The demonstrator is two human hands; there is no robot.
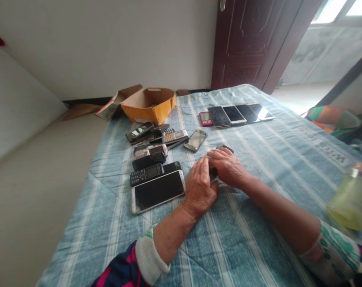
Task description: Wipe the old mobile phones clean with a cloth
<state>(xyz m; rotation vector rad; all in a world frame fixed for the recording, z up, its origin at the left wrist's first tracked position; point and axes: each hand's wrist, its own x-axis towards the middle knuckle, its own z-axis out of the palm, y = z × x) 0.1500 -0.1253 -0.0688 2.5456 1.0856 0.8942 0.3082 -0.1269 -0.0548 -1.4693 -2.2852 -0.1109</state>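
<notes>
both hands are in tight at mid-cloth! left hand and right hand meet, fingers closed around a small dark object pinned between them on the striped blue cloth; it's mostly covered, so a phone is only my best reading. just past the right fingers, a dark phone peeks out. tucked beside the left wrist lies a large white-framed phone, a black keypad phone behind it, more heaped toward the open orange box. silver phone straight ahead! far right, a pink phone leads a neat row of smartphones, and a yellowish bottle blurs nearer the edge.
</notes>
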